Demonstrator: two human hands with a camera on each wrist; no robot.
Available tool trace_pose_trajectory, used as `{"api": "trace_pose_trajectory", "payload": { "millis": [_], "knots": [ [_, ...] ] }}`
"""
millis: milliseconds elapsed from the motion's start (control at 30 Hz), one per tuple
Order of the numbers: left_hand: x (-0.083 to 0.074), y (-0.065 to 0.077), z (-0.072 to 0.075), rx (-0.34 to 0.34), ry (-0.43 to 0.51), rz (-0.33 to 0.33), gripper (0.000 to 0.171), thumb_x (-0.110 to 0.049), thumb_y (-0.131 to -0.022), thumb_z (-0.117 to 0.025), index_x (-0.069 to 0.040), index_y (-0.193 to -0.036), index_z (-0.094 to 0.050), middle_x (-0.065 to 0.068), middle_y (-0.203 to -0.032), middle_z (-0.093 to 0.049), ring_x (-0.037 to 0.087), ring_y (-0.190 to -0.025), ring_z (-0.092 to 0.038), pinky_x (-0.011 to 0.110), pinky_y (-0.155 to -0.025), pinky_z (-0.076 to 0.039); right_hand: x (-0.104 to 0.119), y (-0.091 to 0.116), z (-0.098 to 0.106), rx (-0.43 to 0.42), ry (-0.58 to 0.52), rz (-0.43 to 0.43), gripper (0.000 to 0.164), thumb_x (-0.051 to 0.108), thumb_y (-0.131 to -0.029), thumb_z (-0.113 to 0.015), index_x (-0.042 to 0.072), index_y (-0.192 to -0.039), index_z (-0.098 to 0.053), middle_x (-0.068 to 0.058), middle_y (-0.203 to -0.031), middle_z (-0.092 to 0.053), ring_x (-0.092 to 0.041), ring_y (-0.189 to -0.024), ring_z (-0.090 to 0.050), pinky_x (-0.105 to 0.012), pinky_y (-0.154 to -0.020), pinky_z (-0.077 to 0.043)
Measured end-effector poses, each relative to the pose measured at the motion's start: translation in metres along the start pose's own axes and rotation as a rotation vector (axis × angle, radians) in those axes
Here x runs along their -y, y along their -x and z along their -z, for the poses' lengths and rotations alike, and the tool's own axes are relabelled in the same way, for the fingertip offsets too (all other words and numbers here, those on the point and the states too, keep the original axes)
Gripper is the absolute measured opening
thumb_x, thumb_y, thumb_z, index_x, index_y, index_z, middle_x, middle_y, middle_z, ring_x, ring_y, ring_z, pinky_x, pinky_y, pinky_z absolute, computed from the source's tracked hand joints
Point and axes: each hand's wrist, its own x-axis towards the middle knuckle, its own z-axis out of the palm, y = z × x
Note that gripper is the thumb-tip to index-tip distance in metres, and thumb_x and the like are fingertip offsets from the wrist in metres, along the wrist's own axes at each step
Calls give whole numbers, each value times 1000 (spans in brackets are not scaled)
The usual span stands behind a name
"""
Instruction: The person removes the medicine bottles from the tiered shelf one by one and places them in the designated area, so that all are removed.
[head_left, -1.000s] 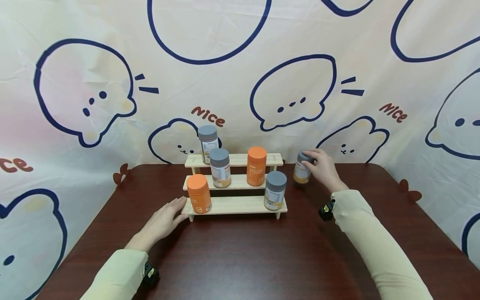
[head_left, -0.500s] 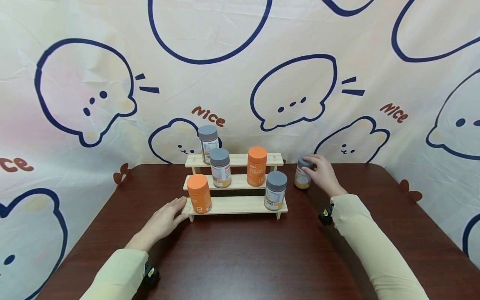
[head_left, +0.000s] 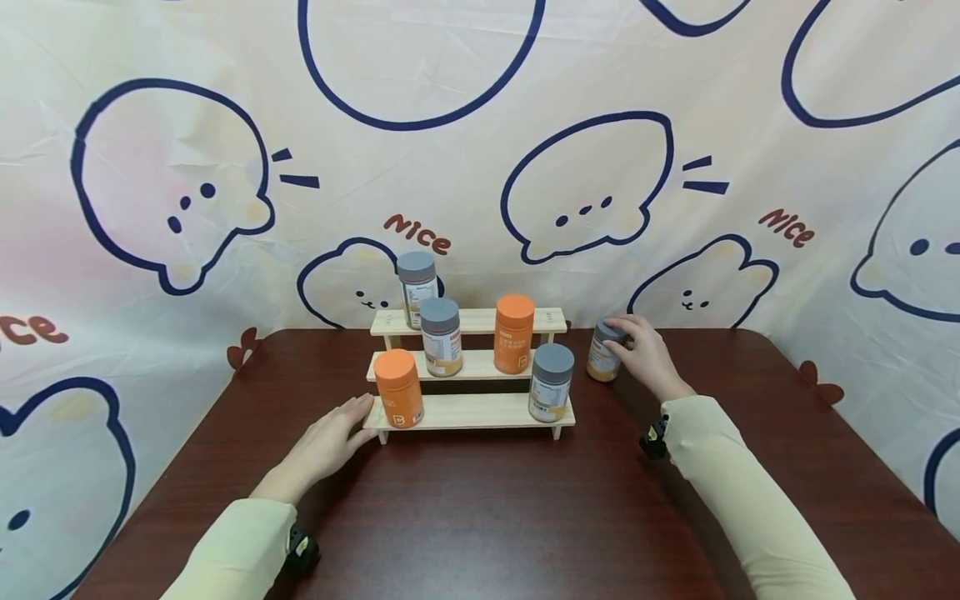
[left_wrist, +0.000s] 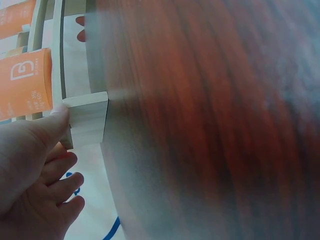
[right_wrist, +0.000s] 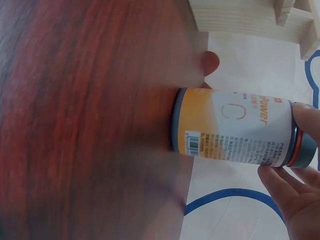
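One gray-capped jar (head_left: 602,360) is just right of the shelf (head_left: 468,410), its cap (right_wrist: 306,150) pinched by your right hand (head_left: 647,357); your relaxed left hand (head_left: 324,440) touches the shelf. Expect light, stiff, slippery walls; grip the cap.

The table (head_left: 480,517) has a dark reddish-brown top with streaked wood grain, rounded far corners and a pale sheen towards the near middle. Behind it and along both sides hangs a whitish cloth (head_left: 465,192), creased in places and tinted faintly pink at the left. Thick navy outlines draw rounded cartoon animals (head_left: 585,192) with dot features. Red-brown "Nice" lettering (head_left: 786,227) repeats, cut off at the left edge, and red-brown petal shapes (head_left: 828,392) sit low beside the table.
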Motion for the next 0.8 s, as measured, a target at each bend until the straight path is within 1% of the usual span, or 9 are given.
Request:
{"api": "trace_pose_trajectory", "payload": {
  "millis": [300, 567, 800],
  "knots": [
    [1, 1, 0, -11, 2, -9, 57, -20, -90, -60, 7, -136, -38, 25, -137, -38, 42, -126, -33, 56, -97, -30, -3, 1, -2, -8, 17, 13, 39, 12, -88, -63, 1, -124, -55, -23, -128, -40, -40, -111, -48, -48, -85, -46],
    [0, 4, 1, -46, -18, -47, 54, -19, -90, -61, 8, -134, -42, 25, -135, -41, 42, -124, -36, 56, -96, -32, -5, 0, -4, -11, 16, 26, 39, 13, -88, -64, 1, -124, -55, -21, -128, -41, -38, -112, -48, -47, -86, -46],
    [1, 3, 0, -41, -21, -48, 54, -19, -90, -60, 8, -134, -41, 25, -136, -41, 42, -125, -35, 55, -97, -32, -3, 1, -3, -23, 15, 24, 39, 11, -87, -65, 1, -124, -55, -22, -128, -41, -39, -111, -48, -48, -85, -47]
  ]
}}
